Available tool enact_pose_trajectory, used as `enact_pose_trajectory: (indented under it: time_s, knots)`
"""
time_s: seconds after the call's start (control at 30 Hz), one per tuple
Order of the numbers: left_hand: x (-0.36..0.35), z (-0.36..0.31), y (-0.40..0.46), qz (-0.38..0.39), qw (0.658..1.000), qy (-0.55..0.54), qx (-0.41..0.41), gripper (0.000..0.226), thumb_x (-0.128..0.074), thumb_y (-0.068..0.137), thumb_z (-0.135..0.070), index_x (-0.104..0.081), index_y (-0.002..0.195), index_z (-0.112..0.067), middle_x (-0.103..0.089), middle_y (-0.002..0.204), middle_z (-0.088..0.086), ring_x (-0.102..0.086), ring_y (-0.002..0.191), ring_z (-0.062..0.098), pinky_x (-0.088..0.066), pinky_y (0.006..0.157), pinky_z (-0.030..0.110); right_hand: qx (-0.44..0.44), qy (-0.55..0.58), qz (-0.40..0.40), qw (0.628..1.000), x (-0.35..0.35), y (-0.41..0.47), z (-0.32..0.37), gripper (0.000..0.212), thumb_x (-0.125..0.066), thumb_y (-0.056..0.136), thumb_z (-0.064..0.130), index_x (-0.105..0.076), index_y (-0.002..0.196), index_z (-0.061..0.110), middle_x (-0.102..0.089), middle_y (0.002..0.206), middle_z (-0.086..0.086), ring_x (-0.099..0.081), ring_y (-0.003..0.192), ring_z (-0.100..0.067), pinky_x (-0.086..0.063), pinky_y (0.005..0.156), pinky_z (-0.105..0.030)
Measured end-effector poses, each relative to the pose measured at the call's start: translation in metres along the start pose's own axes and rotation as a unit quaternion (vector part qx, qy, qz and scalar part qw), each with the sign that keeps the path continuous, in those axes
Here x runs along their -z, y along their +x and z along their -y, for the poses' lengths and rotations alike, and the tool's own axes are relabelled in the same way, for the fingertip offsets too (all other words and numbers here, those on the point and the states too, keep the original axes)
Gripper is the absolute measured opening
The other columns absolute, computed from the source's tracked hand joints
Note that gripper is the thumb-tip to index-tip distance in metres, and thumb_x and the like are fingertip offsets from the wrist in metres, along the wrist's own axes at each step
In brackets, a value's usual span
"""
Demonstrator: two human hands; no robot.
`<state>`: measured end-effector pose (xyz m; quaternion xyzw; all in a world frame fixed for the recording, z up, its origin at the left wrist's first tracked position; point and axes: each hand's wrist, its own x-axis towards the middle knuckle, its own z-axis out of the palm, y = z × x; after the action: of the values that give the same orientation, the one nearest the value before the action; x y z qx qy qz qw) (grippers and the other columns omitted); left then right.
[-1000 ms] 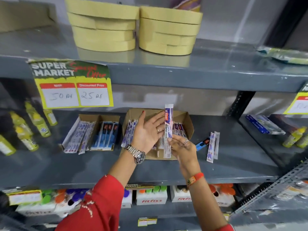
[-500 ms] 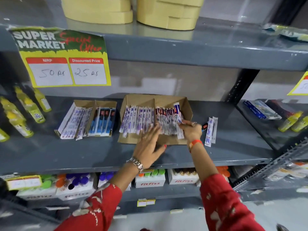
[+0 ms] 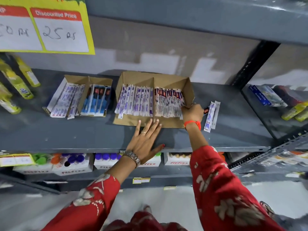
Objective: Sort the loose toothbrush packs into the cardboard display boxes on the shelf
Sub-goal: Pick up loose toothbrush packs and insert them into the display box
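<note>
Packs (image 3: pixel 169 104) are lying in rows in the box (image 3: pixel 189 88) on the shelf (image 3: pixel 66 134), the right hand (image 3: pixel 192 112) pinching the last one into place, the left hand (image 3: pixel 146 139) resting spread at the box's front edge; next, probably, fetching the loose packs (image 3: pixel 211 115) just right of it.

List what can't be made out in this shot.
- Price sign, head view: top and left part cut off by the frame edge.
- Right hand: its fingertips hide behind the red packs, so grip unclear.
- Loose packs: print too blurred to read.
- Lower-shelf boxes: partly hidden by the left hand.
</note>
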<state>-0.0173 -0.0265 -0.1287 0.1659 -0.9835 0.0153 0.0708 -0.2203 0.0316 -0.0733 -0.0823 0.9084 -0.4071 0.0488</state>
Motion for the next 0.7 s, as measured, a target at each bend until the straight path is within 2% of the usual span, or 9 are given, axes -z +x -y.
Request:
enact_pose_trajectory:
  time_s: [0.13,0.23,0.37,0.47,0.57,0.7]
  knots:
    - [0.001,-0.001,-0.001,0.004,1.0,-0.008,0.001,0.076,-0.005,0.084,-0.065,0.002,0.143,-0.017,0.002,0.153,0.002,0.008,0.14,0.02,0.017,0.109,0.051,0.027,0.022,-0.058,0.998,0.015,-0.004,-0.017,0.023,-0.062,0.079,0.021,-0.072,0.075,0.001,-0.071,0.08,-0.026,-0.064,0.077,-0.041,-0.052,0.063,-0.035]
    - [0.002,-0.001,-0.001,0.006,1.0,-0.011,-0.004,0.076,-0.004,0.083,-0.064,-0.001,0.143,-0.016,0.002,0.153,0.002,0.006,0.14,0.02,0.019,0.109,0.05,-0.009,-0.014,-0.099,0.995,0.033,0.003,-0.034,0.024,-0.059,0.085,0.021,-0.07,0.084,-0.001,-0.07,0.091,-0.026,-0.065,0.085,-0.042,-0.053,0.071,-0.039]
    - [0.003,-0.002,-0.002,0.007,1.0,-0.016,-0.006,0.078,0.0,0.082,-0.065,0.001,0.143,-0.017,0.007,0.153,0.001,0.01,0.139,0.019,0.022,0.108,0.048,-0.075,-0.074,-0.055,0.993,0.044,0.016,-0.039,0.037,-0.065,0.083,0.031,-0.062,0.102,0.0,-0.064,0.11,-0.024,-0.062,0.098,-0.042,-0.054,0.08,-0.044]
    - [0.004,-0.001,-0.001,0.016,1.0,-0.021,-0.007,0.081,0.002,0.08,-0.069,0.003,0.143,-0.017,0.009,0.152,0.001,0.01,0.139,0.02,0.021,0.107,0.048,-0.055,-0.114,-0.014,0.992,0.046,0.02,-0.028,0.05,-0.074,0.073,0.04,-0.062,0.102,0.001,-0.064,0.112,-0.021,-0.062,0.101,-0.039,-0.054,0.082,-0.043]
    - [0.005,-0.001,0.0,0.023,1.0,-0.012,-0.005,0.084,0.008,0.076,-0.07,0.004,0.142,-0.017,0.012,0.15,0.0,0.009,0.14,0.02,0.02,0.107,0.05,-0.036,-0.146,0.004,0.989,0.046,0.023,-0.022,0.045,-0.077,0.071,0.032,-0.064,0.101,0.001,-0.066,0.11,-0.021,-0.062,0.102,-0.039,-0.055,0.085,-0.044]
    - [0.004,-0.001,-0.001,0.025,1.0,-0.017,-0.003,0.083,0.006,0.077,-0.069,0.006,0.142,-0.018,0.012,0.15,0.0,0.008,0.14,0.021,0.018,0.108,0.051,-0.05,-0.126,-0.012,0.991,0.047,0.028,-0.027,0.032,-0.067,0.079,0.014,-0.06,0.107,-0.001,-0.062,0.116,-0.025,-0.058,0.108,-0.043,-0.051,0.089,-0.044]
